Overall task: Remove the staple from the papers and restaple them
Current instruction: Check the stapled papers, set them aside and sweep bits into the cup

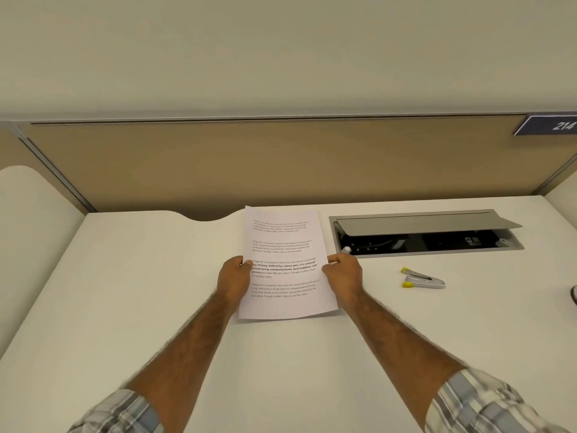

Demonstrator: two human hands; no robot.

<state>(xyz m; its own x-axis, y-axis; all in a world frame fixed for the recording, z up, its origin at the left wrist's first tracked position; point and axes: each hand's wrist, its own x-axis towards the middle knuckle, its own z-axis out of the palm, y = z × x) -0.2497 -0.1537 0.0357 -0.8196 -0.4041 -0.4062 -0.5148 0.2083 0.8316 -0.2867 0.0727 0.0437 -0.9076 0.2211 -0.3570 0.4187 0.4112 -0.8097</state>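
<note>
The papers (285, 260) are white with black printed text. The stapler (421, 279) is silver with yellow tips. The worktop (156, 292) is white, the partition (249, 164) tan, the cable tray (424, 232) grey with a black interior, the sleeves (487, 404) grey-and-white plaid, and the number plate (549, 125) dark blue with white digits.

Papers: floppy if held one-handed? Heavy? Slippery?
Probably floppy: the papers look thin, and the left hand and right hand each pinch a side edge, which seems to hold them flat. Likely light, since fingertip grips suffice. The sheets could slide apart once unstapled.
</note>
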